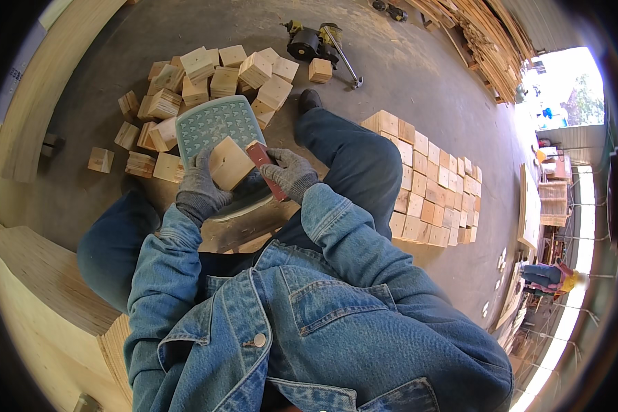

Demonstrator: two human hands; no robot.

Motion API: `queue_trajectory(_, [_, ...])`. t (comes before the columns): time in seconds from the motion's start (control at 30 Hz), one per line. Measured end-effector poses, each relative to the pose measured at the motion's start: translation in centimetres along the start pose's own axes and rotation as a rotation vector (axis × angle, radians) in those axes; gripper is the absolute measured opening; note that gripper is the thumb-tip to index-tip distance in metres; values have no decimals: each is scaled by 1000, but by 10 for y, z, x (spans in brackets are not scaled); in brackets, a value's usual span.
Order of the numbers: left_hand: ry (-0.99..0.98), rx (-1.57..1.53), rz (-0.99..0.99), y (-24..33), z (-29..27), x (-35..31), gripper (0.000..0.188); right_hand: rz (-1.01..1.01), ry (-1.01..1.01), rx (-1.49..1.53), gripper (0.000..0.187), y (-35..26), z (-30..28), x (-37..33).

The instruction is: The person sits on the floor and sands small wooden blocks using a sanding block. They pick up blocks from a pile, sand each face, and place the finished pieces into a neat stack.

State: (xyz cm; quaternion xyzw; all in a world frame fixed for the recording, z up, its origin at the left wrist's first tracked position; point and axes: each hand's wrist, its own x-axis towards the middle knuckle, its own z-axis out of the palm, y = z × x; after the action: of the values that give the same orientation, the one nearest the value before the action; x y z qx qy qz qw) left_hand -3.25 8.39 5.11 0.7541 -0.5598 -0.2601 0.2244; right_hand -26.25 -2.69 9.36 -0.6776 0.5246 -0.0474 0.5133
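Observation:
My left hand point(202, 187), in a grey knit glove, grips a pale square plywood block point(229, 163) by its left side. In my gloved right hand point(290, 173) is a flat, narrow sanding block point(259, 156) faced with reddish-brown sandpaper, its long edge close against the plywood block's right side. Whether the two press together I cannot tell. Both pieces are over the near part of a pale green plastic stool point(213, 122) with a patterned top, between my knees.
Loose wood blocks point(199, 65) lie heaped beyond the stool. Neat rows of stacked blocks point(429, 182) stand to the right. A yellow-black power tool with a hose point(309, 41) is on the floor ahead, near lumber piles point(484, 41). Another person point(546, 276) is far right.

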Motion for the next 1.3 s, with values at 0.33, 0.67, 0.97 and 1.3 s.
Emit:
queue_trajectory(0.33, [-3,-5,-8,-1,1,1,122,-1,13,1,60,2,1,0])
queue_trajectory(0.67, [-17,-47,-8,8,-6,0,117,-20,28,121,57,16,8,7])
queue_trajectory(0.97, [5,13,-23,-2,1,0,119,-4,11,0,60,9,4,6])
queue_trajectory(1.3, [-10,11,-30,0,0,0,119,3,14,13,61,6,2,4])
